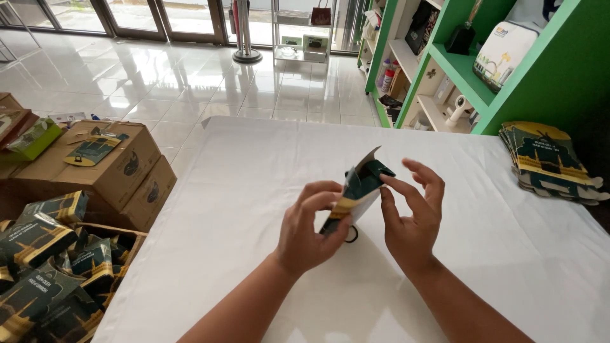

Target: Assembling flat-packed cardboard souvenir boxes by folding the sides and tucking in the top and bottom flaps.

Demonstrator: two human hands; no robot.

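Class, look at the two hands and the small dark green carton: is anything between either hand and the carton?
Nothing visible. The left hand and the right hand both already touch the green carton, held above the white table. The flat cartons lie off to the right.

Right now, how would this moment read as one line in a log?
left hand: holds box | right hand: fingers on box flap | table: white cloth | flat boxes: stacked at right edge
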